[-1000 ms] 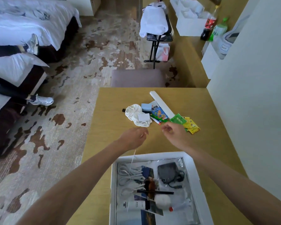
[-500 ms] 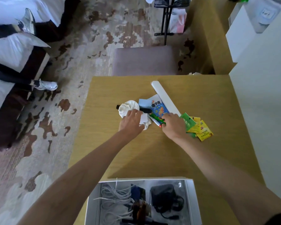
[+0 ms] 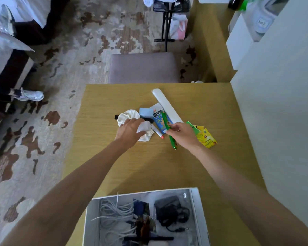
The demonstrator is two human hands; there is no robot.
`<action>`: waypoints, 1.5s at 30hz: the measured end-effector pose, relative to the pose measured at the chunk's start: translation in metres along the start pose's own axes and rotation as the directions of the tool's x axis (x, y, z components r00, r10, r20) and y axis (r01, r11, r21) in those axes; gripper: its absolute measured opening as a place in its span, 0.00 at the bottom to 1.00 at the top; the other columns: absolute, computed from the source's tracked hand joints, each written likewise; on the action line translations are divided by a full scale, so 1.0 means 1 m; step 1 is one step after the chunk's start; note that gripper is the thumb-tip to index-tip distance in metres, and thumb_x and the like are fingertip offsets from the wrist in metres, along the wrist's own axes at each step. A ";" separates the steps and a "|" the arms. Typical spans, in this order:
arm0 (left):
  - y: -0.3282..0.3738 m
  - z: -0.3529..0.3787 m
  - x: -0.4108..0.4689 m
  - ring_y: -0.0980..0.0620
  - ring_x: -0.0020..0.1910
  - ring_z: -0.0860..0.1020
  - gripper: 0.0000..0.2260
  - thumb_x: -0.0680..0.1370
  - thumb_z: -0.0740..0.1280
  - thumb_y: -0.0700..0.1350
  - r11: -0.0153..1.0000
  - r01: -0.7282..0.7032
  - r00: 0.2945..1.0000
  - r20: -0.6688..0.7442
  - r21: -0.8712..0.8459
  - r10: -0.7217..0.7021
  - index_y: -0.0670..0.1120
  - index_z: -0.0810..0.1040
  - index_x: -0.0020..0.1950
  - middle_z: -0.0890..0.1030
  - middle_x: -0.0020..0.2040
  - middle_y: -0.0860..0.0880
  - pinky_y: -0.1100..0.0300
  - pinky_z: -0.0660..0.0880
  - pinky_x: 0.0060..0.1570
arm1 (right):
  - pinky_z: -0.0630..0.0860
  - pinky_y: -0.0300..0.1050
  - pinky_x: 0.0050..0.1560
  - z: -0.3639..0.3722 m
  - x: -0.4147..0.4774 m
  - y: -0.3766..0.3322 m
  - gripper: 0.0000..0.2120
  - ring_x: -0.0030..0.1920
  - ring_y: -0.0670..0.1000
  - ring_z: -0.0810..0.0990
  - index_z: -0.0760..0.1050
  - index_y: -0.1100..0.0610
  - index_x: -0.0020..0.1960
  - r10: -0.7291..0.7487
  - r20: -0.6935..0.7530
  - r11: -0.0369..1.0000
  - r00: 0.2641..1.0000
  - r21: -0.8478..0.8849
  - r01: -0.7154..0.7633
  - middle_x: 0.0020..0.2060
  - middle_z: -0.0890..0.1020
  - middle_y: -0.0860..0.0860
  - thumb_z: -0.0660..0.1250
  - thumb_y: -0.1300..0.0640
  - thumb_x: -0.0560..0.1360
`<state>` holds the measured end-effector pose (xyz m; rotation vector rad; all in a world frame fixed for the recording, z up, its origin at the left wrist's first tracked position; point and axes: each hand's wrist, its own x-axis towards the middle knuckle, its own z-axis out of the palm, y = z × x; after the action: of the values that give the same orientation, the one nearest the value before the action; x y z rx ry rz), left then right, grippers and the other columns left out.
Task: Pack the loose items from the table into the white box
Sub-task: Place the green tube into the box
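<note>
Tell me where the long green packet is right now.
In the head view, the long green packet is pinched in the right hand, lifted over the table just right of the blue snack packet, beside the yellow tea sachets.

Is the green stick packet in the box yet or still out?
Out. The right hand holds the green stick packet above the table, far from the white box.

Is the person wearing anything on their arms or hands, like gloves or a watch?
No. Both arms are bare as far up as the picture shows, with no sleeves in view. The left hand and the right hand have no gloves, and no rings show from this angle. Neither wrist has a watch or bracelet.
</note>
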<state>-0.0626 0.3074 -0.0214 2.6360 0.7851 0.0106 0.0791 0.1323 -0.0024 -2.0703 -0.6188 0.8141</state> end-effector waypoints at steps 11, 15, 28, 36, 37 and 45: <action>0.032 -0.074 -0.106 0.52 0.43 0.75 0.17 0.72 0.73 0.48 0.790 -0.025 0.999 0.016 -0.613 0.044 0.46 0.76 0.59 0.77 0.50 0.50 0.77 0.69 0.39 | 0.68 0.43 0.31 -0.007 -0.108 -0.058 0.08 0.27 0.48 0.69 0.72 0.61 0.46 0.074 0.196 0.956 0.978 0.266 -0.125 0.29 0.72 0.51 0.55 0.63 0.75; 0.039 -0.082 -0.155 0.46 0.51 0.77 0.24 0.72 0.71 0.57 0.921 -0.178 0.984 -0.036 -0.345 0.177 0.49 0.73 0.65 0.78 0.56 0.48 0.52 0.76 0.50 | 0.68 0.36 0.25 0.006 -0.154 -0.074 0.11 0.24 0.44 0.69 0.75 0.57 0.50 0.017 0.184 0.972 0.983 0.227 -0.059 0.36 0.80 0.53 0.67 0.49 0.76; 0.042 -0.080 -0.270 0.46 0.57 0.76 0.22 0.76 0.66 0.53 0.851 -0.524 0.847 0.090 -0.032 0.524 0.48 0.71 0.68 0.77 0.61 0.47 0.51 0.72 0.55 | 0.59 0.40 0.24 0.047 -0.270 -0.054 0.13 0.23 0.46 0.64 0.75 0.57 0.40 0.107 0.159 0.992 0.981 0.050 -0.116 0.23 0.68 0.47 0.77 0.52 0.67; 0.037 -0.073 -0.325 0.49 0.52 0.79 0.11 0.79 0.62 0.47 0.804 -0.586 0.786 0.173 -0.097 0.594 0.48 0.78 0.60 0.81 0.54 0.49 0.54 0.75 0.47 | 0.62 0.40 0.26 0.043 -0.289 -0.006 0.14 0.25 0.45 0.67 0.75 0.56 0.43 0.177 0.351 0.980 0.919 -0.147 -0.133 0.28 0.71 0.48 0.78 0.51 0.66; 0.036 -0.071 -0.330 0.49 0.51 0.79 0.11 0.79 0.62 0.47 0.815 -0.570 0.789 0.207 -0.106 0.579 0.48 0.78 0.60 0.81 0.54 0.49 0.55 0.74 0.47 | 0.61 0.41 0.26 0.045 -0.290 0.000 0.15 0.25 0.46 0.66 0.74 0.55 0.42 0.187 0.373 0.979 0.909 -0.143 -0.142 0.27 0.71 0.48 0.78 0.51 0.66; 0.031 -0.052 -0.363 0.50 0.55 0.78 0.10 0.79 0.62 0.46 0.856 -0.517 0.768 0.450 0.016 0.455 0.50 0.78 0.59 0.81 0.57 0.51 0.55 0.75 0.48 | 0.68 0.40 0.27 0.060 -0.296 0.021 0.17 0.27 0.46 0.72 0.78 0.55 0.49 0.246 0.539 0.937 0.806 -0.345 -0.056 0.32 0.78 0.49 0.78 0.49 0.66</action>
<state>-0.3582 0.1106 0.0750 2.7404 -0.0675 -0.4903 -0.1603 -0.0447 0.0502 -2.1693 -0.9660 1.5605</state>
